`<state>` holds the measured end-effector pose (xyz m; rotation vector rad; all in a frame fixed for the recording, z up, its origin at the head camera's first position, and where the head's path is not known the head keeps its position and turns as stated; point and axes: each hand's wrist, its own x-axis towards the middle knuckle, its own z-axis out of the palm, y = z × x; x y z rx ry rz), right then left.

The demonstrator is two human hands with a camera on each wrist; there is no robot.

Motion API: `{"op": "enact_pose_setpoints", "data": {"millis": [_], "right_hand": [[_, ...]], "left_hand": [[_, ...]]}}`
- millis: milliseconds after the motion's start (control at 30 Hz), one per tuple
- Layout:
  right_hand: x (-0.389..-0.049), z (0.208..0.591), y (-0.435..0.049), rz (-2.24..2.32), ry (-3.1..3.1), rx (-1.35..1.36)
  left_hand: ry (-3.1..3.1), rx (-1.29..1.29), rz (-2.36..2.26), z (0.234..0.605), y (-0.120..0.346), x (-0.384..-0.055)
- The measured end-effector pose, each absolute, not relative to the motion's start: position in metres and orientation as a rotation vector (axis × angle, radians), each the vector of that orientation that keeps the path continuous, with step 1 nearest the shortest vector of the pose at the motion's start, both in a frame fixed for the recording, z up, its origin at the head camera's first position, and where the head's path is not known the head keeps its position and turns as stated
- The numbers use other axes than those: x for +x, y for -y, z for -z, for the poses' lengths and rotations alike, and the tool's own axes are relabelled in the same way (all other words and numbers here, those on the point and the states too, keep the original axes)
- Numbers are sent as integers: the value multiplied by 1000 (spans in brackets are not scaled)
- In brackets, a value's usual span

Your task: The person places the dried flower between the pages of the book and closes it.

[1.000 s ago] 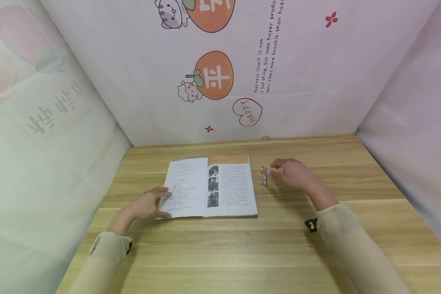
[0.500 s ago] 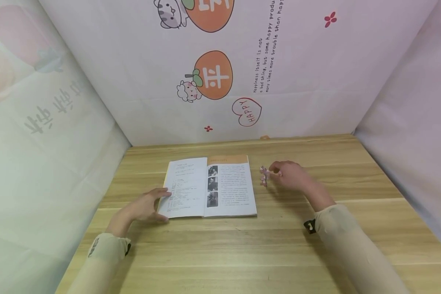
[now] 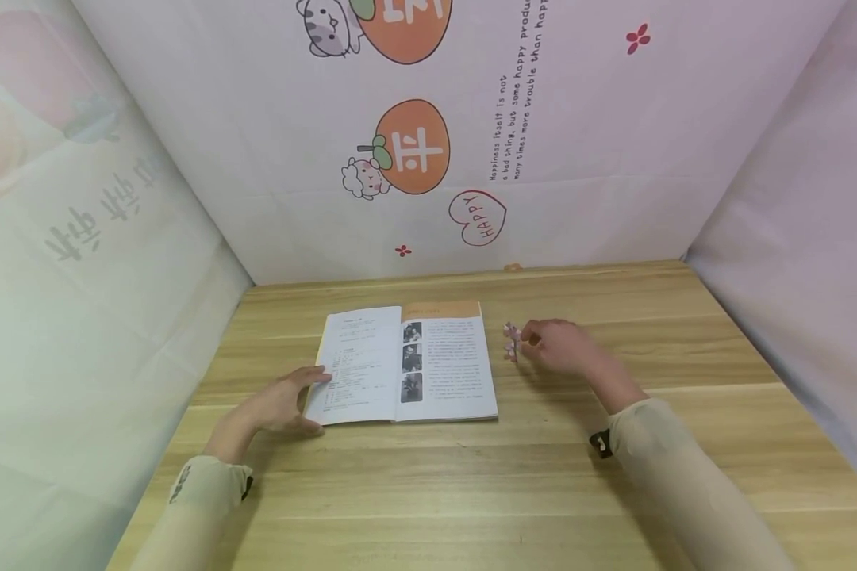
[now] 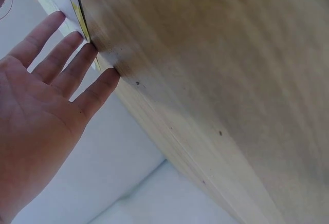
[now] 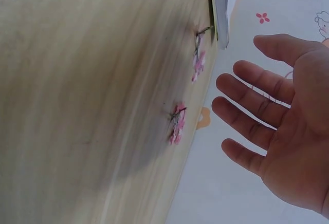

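Note:
An open book (image 3: 446, 365) with printed pages and a column of small photos lies on the table. My left hand (image 3: 274, 404) rests at its left edge, fingers extended onto the left page and thumb by the lower corner. In the left wrist view, the fingers of that hand (image 4: 43, 98) lie nearly straight along the edge. Just right of the book is a small pink flower sprig (image 3: 511, 344). Above it hovers my right hand (image 3: 560, 347), its fingers loosely bent. Two pink sprigs, one nearer the book (image 5: 198, 63) and another (image 5: 178, 125), appear in the right wrist view, apart from the fingers.
The wooden table (image 3: 428, 500) spreads around the book. A white printed cloth (image 3: 578, 214) hangs behind it, with further cloth walls at the left (image 3: 114, 333) and right (image 3: 778, 198).
My left thumb has slid off the page's lower corner. My right hand has moved slightly toward me and lower, now covering the second sprig in the head view. The book stays put.

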<state>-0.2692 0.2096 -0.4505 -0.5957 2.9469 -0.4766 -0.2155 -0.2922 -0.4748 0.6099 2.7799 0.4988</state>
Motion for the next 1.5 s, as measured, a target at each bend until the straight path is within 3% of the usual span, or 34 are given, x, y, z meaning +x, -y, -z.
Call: {"op": "enact_pose_setpoints", "data": {"millis": [1500], "right_hand": [[-267,476,-200,365,-2980,-707]], "left_hand": [[-2811,609,-521,477,293,-213]]}}
